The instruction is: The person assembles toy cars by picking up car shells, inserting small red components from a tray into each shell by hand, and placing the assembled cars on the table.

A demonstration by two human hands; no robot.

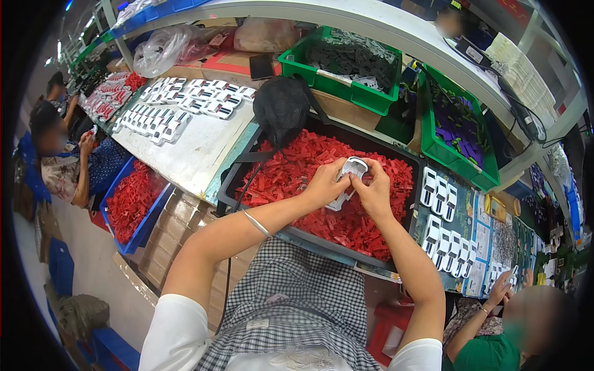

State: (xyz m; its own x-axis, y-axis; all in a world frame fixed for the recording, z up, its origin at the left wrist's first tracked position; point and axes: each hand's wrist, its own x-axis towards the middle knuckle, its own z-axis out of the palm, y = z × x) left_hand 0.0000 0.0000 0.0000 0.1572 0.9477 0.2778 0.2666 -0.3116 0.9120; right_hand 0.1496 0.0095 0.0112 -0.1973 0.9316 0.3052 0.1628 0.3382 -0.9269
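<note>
Both of my hands hold one white plastic housing above a black tray heaped with small red plastic parts. My left hand grips the housing's left side, fingers closed round it. On its other side my right hand has thumb and fingers pressed against it. The housing is tilted, with its hollow inner side facing me. Another white piece shows just below my hands; whether it belongs to the same housing I cannot tell.
White housings stand in rows on the left table and the right table. A black mesh bag hangs over the tray's far edge. Green bins with dark parts stand behind. Co-workers sit left and lower right; a blue crate holds red parts.
</note>
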